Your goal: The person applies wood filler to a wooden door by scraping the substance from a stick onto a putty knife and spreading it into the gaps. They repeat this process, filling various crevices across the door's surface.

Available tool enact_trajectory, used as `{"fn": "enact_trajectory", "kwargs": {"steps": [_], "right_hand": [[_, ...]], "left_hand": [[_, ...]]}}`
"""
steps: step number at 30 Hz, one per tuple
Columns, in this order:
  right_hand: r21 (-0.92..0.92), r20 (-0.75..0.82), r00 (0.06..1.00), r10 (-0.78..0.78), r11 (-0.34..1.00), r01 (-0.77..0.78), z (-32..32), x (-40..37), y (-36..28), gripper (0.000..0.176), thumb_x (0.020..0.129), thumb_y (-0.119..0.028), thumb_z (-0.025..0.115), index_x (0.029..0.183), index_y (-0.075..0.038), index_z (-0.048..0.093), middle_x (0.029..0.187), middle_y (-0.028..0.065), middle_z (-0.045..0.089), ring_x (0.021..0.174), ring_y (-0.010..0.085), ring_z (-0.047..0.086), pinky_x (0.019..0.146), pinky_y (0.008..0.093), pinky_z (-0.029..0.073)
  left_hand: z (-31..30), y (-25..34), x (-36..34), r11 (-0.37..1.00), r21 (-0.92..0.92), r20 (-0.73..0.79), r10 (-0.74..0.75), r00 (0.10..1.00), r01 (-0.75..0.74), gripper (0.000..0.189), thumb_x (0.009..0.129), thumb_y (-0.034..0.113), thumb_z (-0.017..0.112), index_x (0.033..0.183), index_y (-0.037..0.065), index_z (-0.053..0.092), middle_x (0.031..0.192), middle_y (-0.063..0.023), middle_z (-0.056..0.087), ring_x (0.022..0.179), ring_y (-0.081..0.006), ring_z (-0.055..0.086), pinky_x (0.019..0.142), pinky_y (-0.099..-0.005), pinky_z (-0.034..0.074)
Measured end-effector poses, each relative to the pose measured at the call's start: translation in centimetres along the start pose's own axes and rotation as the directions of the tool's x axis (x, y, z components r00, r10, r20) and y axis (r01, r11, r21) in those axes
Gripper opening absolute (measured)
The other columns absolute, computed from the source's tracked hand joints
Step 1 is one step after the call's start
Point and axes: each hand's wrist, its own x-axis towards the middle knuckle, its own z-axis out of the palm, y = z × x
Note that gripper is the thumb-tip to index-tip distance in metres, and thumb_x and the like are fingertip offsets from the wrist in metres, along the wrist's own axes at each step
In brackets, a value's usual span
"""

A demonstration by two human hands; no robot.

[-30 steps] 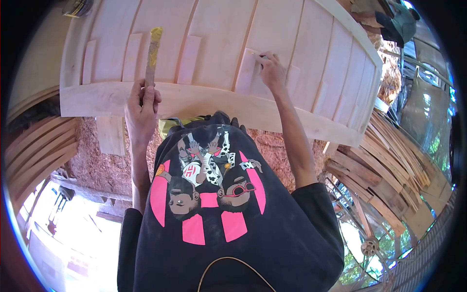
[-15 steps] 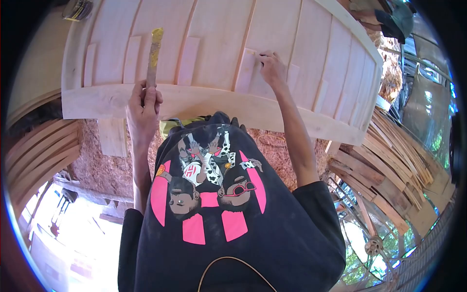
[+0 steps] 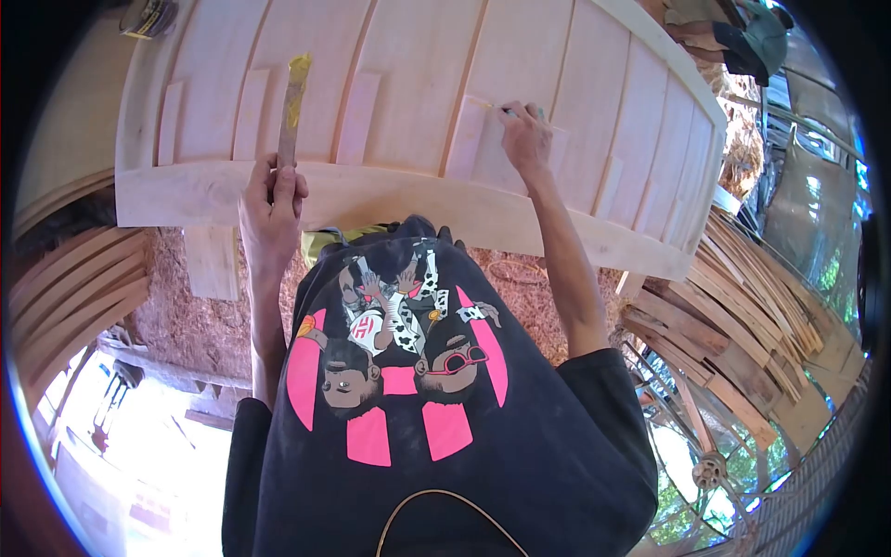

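Note:
My left hand (image 3: pixel 272 200) grips the lower end of a flat stick (image 3: pixel 293 116), held upright and smeared with yellow paste (image 3: pixel 299 67) toward its top. My right hand (image 3: pixel 527 139) is closed just above the pale wooden panel (image 3: pixel 422 84), fingers pinched around a small dark item whose kind I cannot make out. A thin yellowish line runs along the panel close to those fingertips, at the upper end of a short wooden strip (image 3: pixel 464 139). Similar short strips (image 3: pixel 357 121) lie along the panel's grooves.
A tin (image 3: pixel 148 17) stands at the upper left. Curved boards (image 3: pixel 83 269) are stacked at left, and long wooden slats (image 3: pixel 752 306) at right. Sawdust or shavings (image 3: pixel 520 269) cover the ground below the panel. Another person (image 3: pixel 742 42) is at the upper right.
My right hand has shifted slightly right and turned, its fingers curled more tightly. The left hand and its stick are nearly unmoved.

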Motion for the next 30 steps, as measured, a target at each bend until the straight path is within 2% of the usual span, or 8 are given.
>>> {"fn": "enact_trajectory", "kwargs": {"steps": [2, 9, 12, 14, 18, 20, 27, 30], "right_hand": [[0.109, -0.007, 0.997, 0.072, 0.991, -0.071, -0.5, 0.8, 0.0, 0.032, 0.088, -0.005, 0.06, 0.109, -0.018, 0.08, 0.122, -0.0039, 0.07, 0.112, 0.0222, 0.063, 0.091, 0.0436, 0.057], [0.176, 0.03, 0.995, 0.095, 0.979, -0.099, 1.2, -0.2, -1.8, 0.031, 0.088, -0.005, 0.06, 0.111, -0.015, 0.079, 0.12, -0.0027, 0.07, 0.113, 0.0232, 0.064, 0.09, 0.0444, 0.057], [0.123, -0.08, 0.997, 0.01, 0.992, 0.0, 2.1, -1.3, -2.1, 0.031, 0.088, -0.006, 0.06, 0.112, -0.014, 0.078, 0.115, -0.0012, 0.069, 0.113, 0.0238, 0.063, 0.088, 0.0455, 0.057], [-0.002, 0.027, 0.999, 0.034, 0.999, -0.034, 0.9, -0.7, -2.4, 0.03, 0.088, -0.008, 0.061, 0.113, -0.014, 0.078, 0.11, -0.0001, 0.068, 0.114, 0.0238, 0.063, 0.087, 0.0466, 0.056], [-0.007, 0.05, 0.996, 0.08, 0.997, -0.079, -0.9, 0.5, -1.9, 0.031, 0.088, -0.007, 0.061, 0.113, -0.015, 0.078, 0.116, -0.0018, 0.069, 0.115, 0.024, 0.063, 0.088, 0.047, 0.056], [0.181, 0.097, 0.976, 0.197, 0.96, -0.212, -0.4, 1.0, -1.6, 0.032, 0.09, -0.007, 0.059, 0.115, -0.014, 0.078, 0.124, -0.0031, 0.069, 0.117, 0.025, 0.063, 0.09, 0.047, 0.056], [0.184, 0.04, 0.988, 0.149, 0.971, -0.154, 1.3, 0.1, -2.0, 0.032, 0.09, -0.006, 0.057, 0.114, -0.012, 0.078, 0.123, -0.0021, 0.071, 0.117, 0.0251, 0.063, 0.091, 0.0464, 0.057], [0.065, 0.03, 0.999, 0.025, 0.998, -0.027, 1.6, -0.4, -1.6, 0.031, 0.089, -0.006, 0.06, 0.112, -0.016, 0.079, 0.126, -0.0016, 0.07, 0.115, 0.0257, 0.064, 0.092, 0.0431, 0.058]], "left_hand": [[0.0, 0.2, 0.0, 1.0, 0.014, -0.005, -0.006, 1.0, 0.006, 0.022, 0.11, 0.018, 0.052, 0.116, 0.0, 0.062, 0.074, 0.0002, 0.059, 0.062, -0.0048, 0.047, 0.054, -0.0237, 0.038], [0.2, 0.2, -0.2, 1.0, -0.006, -0.009, -0.003, 1.0, 0.003, 0.021, 0.11, 0.017, 0.053, 0.116, 0.0, 0.062, 0.075, 0.0006, 0.06, 0.062, -0.0048, 0.047, 0.055, -0.0234, 0.038], [0.1, 0.2, -0.2, 1.0, -0.016, -0.023, -0.007, 1.0, 0.006, 0.021, 0.11, 0.017, 0.053, 0.118, 0.0, 0.061, 0.075, 0.0007, 0.06, 0.062, -0.0048, 0.047, 0.055, -0.0236, 0.038], [0.0, 0.1, -0.2, 1.0, -0.014, -0.032, -0.006, 0.999, 0.006, 0.021, 0.11, 0.016, 0.053, 0.118, -0.001, 0.061, 0.075, 0.0007, 0.06, 0.062, -0.0047, 0.047, 0.054, -0.0236, 0.037], [-0.1, 0.1, -0.1, 1.0, -0.019, -0.019, -0.007, 1.0, 0.006, 0.021, 0.11, 0.016, 0.052, 0.119, -0.001, 0.061, 0.075, 0.0004, 0.059, 0.061, -0.0048, 0.046, 0.054, -0.0239, 0.037], [-0.2, 0.0, -0.1, 1.0, -0.02, -0.027, -0.017, 0.999, 0.016, 0.021, 0.109, 0.015, 0.052, 0.119, -0.001, 0.061, 0.074, 0.0003, 0.059, 0.061, -0.0049, 0.046, 0.054, -0.0241, 0.037], [0.0, -0.4, -0.1, 0.999, 0.017, -0.015, 0.035, 0.999, -0.035, 0.022, 0.111, 0.021, 0.052, 0.119, 0.003, 0.06, 0.076, 0.0038, 0.057, 0.06, -0.0023, 0.043, 0.051, -0.0208, 0.033], [-0.2, -0.3, -0.2, 1.0, -0.002, -0.037, 0.031, 0.999, -0.031, 0.021, 0.11, 0.019, 0.052, 0.118, 0.001, 0.061, 0.075, 0.0017, 0.058, 0.061, -0.0039, 0.045, 0.053, -0.0226, 0.035]]}}
